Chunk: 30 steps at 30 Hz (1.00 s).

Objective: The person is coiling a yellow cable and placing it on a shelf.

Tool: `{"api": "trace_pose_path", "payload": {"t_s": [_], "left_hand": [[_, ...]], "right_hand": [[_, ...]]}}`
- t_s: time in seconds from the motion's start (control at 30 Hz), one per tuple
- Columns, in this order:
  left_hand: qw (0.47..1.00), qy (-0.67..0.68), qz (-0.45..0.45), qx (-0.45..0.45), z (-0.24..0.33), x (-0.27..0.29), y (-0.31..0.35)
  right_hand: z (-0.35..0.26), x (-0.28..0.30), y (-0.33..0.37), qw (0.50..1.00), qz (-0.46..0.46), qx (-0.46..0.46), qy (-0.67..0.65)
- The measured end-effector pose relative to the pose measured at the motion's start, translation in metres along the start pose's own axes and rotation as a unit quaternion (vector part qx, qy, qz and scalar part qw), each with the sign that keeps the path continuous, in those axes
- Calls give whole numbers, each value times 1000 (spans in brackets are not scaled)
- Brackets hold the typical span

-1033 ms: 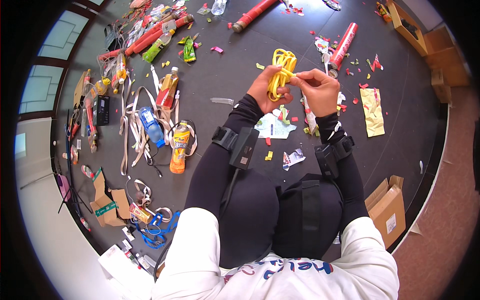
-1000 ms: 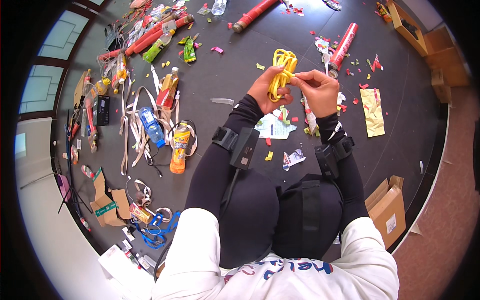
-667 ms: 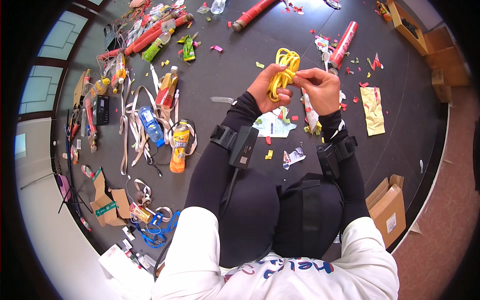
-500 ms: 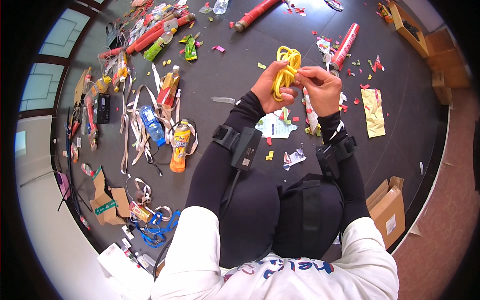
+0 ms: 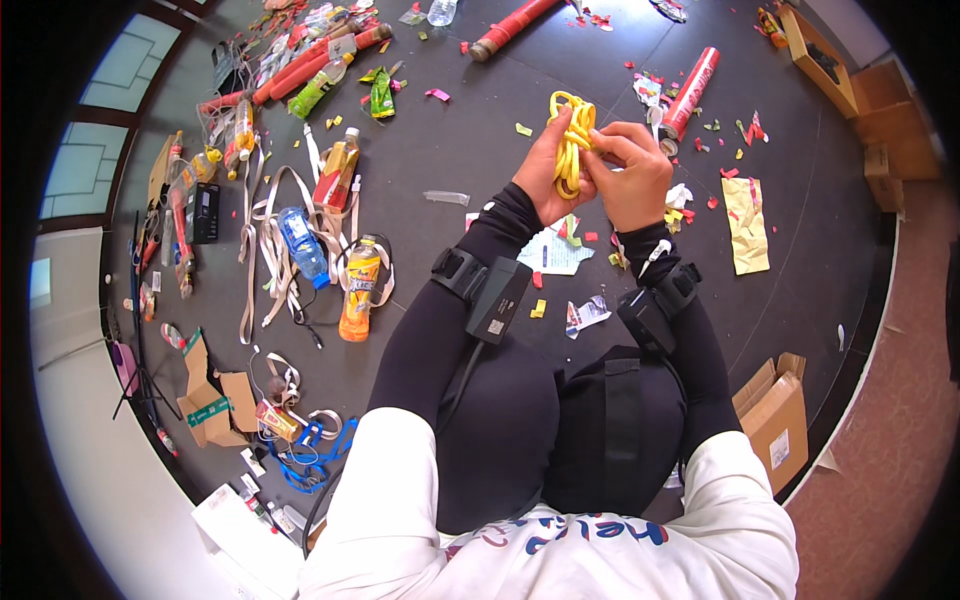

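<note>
A coiled yellow cord [image 5: 570,135] is held up in front of me, its loops bundled into a long oval. My left hand [image 5: 541,176] wraps round the coil from the left, thumb along its front. From the right, my right hand [image 5: 634,172] pinches the coil's side between thumb and fingertips. What exactly those fingertips grip is partly hidden. Both wrists wear black strapped devices, the left one [image 5: 497,300] and the right one [image 5: 648,318]. Below the hands, a white printed sheet [image 5: 553,252] lies on the dark floor.
To the left lie an orange drink bottle [image 5: 359,292], a blue bottle [image 5: 303,245] and tangled white straps [image 5: 268,210]. Red tubes [image 5: 690,98] and paper scraps are strewn ahead. A crumpled yellow paper [image 5: 746,225] and a cardboard box [image 5: 775,425] are at right.
The yellow coil has turned to a narrower, more upright view. My right hand has shifted slightly left against its side, its forearm tilting, while my left hand keeps hold.
</note>
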State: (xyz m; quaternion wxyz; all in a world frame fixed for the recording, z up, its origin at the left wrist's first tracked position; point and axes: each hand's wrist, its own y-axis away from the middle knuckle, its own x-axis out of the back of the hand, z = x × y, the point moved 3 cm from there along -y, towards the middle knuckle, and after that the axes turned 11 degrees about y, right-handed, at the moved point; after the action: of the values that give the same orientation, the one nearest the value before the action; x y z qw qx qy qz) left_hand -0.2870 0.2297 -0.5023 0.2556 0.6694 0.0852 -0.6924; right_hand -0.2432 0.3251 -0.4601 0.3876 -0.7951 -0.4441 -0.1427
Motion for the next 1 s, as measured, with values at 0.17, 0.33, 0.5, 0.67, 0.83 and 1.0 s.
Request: {"api": "trace_pose_path", "payload": {"t_s": [0.17,0.33,0.5,0.67,0.83,1.0], "left_hand": [[984,-43,60,-160,-7,-14,-1],[982,-21,71,-171,-7,-8,-3],[988,0,71,-140,-6,-2,-4],[989,-23,64,-128,-6,-14,2],[996,-16,-2,-84,1,5,-1],[990,-18,80,-113,-5,-2,-2]], "right_hand": [[-5,2,9,991,94,13,90],[-3,-4,12,995,89,-35,21],[-6,-7,10,995,98,19,4],[-8,-7,7,997,73,19,10],[-8,-3,5,996,47,49,53],[-2,-2,4,998,-9,-18,52]]}}
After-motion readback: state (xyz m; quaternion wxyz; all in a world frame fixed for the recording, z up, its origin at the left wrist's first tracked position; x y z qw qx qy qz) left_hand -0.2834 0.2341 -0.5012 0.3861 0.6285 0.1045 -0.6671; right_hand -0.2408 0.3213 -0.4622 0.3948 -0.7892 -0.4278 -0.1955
